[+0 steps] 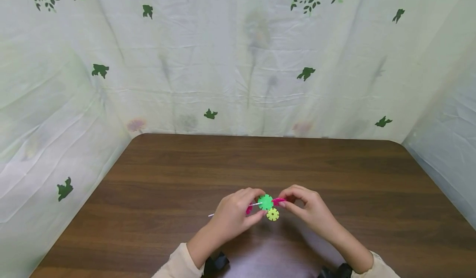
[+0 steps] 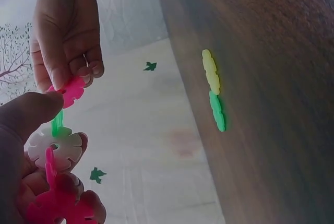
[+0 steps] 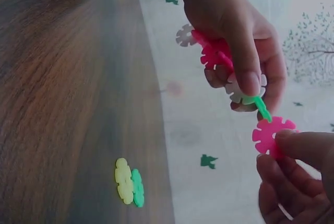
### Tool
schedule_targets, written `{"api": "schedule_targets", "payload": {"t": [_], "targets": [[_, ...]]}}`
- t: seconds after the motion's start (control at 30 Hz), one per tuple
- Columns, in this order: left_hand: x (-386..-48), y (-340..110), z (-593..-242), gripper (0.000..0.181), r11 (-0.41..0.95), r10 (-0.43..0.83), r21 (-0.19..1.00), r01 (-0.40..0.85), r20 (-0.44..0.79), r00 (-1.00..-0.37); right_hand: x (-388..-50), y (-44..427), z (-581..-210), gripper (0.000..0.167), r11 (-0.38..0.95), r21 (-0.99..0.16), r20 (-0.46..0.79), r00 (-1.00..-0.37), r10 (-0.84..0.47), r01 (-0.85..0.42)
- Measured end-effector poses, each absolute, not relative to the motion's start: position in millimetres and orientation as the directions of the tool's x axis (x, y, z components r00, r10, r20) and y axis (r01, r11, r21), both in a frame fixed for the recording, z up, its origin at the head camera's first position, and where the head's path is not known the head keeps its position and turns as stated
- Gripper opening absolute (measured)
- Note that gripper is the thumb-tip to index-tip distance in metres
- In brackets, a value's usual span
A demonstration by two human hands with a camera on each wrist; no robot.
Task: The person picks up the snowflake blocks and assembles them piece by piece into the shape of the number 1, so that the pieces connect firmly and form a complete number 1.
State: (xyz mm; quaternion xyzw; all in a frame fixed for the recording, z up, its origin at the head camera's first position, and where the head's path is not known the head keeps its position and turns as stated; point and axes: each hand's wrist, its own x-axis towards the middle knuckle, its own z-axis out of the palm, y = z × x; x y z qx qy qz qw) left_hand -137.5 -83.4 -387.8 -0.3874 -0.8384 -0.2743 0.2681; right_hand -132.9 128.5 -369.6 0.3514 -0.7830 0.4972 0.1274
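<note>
A chain of interlocking notched plastic discs runs between the hands. My left hand (image 1: 238, 210) grips the chain around a white disc (image 2: 47, 151), with a pink disc (image 2: 61, 208) lower in its fingers. Standing out from the white disc is a green disc (image 1: 265, 202), edge-on in the wrist views. A pink disc (image 3: 266, 136) at the chain's right end touches the green one; my right hand (image 1: 308, 205) pinches it between thumb and fingers. The left palm partly hides the chain's other end, where another white disc (image 3: 185, 35) shows.
On the brown wooden table (image 1: 167, 166) lie a yellow disc (image 1: 273, 215) and a green disc (image 3: 137, 187), side by side. A pale curtain (image 1: 223, 63) with leaf prints surrounds the table's back and sides. Dark bands (image 1: 215, 264) sit at the wrists.
</note>
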Motion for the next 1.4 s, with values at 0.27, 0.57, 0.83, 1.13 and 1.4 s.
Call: {"api": "schedule_targets", "payload": {"t": [0.27,0.57,0.83,1.13,1.4], "targets": [[-136,-82,-386,0.033,0.505,0.521,0.261,0.823,0.668,-0.532,-145,133,-386,0.024,0.203,-0.568,0.66,-0.589,-0.466,-0.797],[-137,-82,-388,0.032,0.517,0.534,0.237,0.823,0.662,-0.526,-144,129,-390,0.021,0.203,-0.563,0.671,-0.587,-0.454,-0.801],[-136,-85,-383,0.03,0.632,0.55,0.185,0.753,0.577,-0.604,-144,127,-392,0.017,0.254,-0.714,0.528,-0.74,-0.417,-0.653],[-133,-81,-385,0.032,0.655,0.559,0.124,0.746,0.585,-0.588,-144,126,-390,0.015,0.098,-0.946,0.239,-0.868,-0.435,-0.31],[-132,-75,-394,0.039,0.642,0.528,0.038,0.766,0.702,-0.477,-142,122,-390,0.019,0.041,-0.979,0.161,-0.872,-0.462,-0.202]]}}
